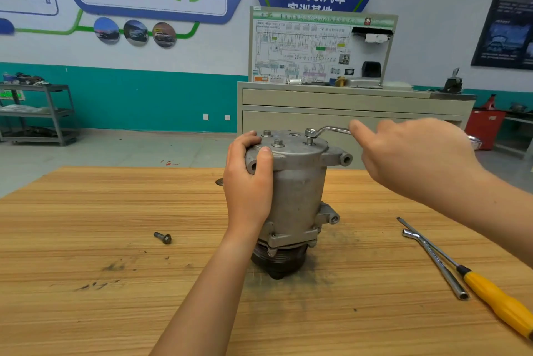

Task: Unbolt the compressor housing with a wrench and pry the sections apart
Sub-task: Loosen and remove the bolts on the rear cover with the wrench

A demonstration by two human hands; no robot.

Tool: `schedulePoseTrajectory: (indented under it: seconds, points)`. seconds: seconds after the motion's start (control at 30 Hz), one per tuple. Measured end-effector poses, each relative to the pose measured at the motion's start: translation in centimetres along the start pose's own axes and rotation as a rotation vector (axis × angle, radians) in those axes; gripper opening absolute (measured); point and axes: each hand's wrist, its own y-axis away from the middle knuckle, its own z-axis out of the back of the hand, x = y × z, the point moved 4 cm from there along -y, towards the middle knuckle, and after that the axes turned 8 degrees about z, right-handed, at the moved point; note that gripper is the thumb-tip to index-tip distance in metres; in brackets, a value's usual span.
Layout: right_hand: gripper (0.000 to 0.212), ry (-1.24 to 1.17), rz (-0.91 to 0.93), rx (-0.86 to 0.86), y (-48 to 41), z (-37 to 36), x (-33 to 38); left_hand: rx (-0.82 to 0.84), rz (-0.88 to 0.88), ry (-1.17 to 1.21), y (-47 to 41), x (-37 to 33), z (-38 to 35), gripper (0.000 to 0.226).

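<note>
Compressor housing (297, 182) mid-frame: left hand (248, 179) clamped on it, right hand (409, 159) gripping wrench (331, 128), so keep ring square on bolt (309, 141).

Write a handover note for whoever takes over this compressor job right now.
Left grip holds the compressor housing upright on the wooden table.
Right grip holds the offset ring wrench, seated on a raised bolt.
Done: one loose bolt lies on the table.
To do: finish this bolt, remove two more seated bolts, then pry; yellow-handled screwdriver lies at right.
</note>
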Motion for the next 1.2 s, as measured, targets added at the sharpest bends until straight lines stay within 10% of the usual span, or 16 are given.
schedulePoseTrajectory:
  seconds: [0.17, 0.43, 0.63, 0.83, 0.97, 1.2]
  points:
    - [0.018, -0.406, -0.017, -0.479, -1.7, -4.4, -1.4, 0.008, 0.008, 0.008, -0.2, -0.1, 0.1, 0.023]
    - [0.031, -0.559, 0.362, -0.36, -13.2, -5.1, 1.0, 0.016, 0.002, -0.037, -0.3, -0.3, 0.3, 0.016]
    - [0.029, -0.829, -0.186, -0.609, -9.9, -2.2, -5.0, -0.007, 0.012, -0.028, -0.2, -0.3, 0.3, 0.019]
    - [0.028, -0.861, -0.134, -0.255, -3.5, -1.6, -4.0, -0.002, 0.085, -0.054, 0.1, -1.0, 0.4, 0.014]
    - [0.039, -1.323, -0.262, -0.104, -1.6, -4.5, -1.1, -0.095, -0.136, -0.59, 0.3, -3.8, 1.1, 0.02]
    - [0.016, -1.818, -0.49, -0.14, -1.2, -6.6, 1.5, 0.693, -0.242, -1.011, -4.3, -7.6, -5.5, 0.029]
